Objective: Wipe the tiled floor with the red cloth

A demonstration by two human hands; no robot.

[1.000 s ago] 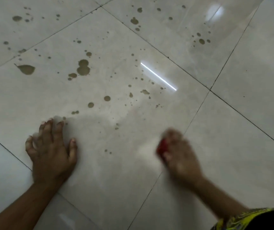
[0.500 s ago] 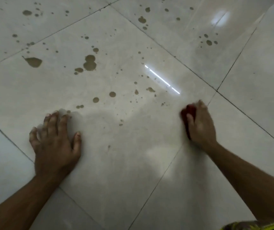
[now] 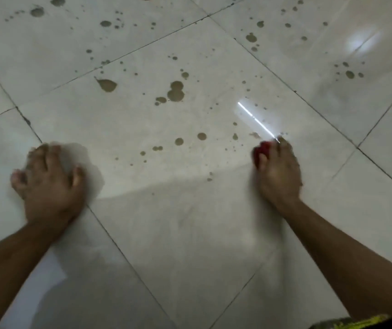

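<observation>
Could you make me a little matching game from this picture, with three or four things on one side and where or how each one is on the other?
Things:
1. left hand
2. right hand
3. red cloth
4. brown spots

States:
A. bunched up, mostly hidden under fingers
B. scattered over the tiles beyond both hands
C. pressed flat on the tiled floor, holding nothing
D. gripping something red

Pairs: 1-C, 2-D, 3-A, 4-B
</observation>
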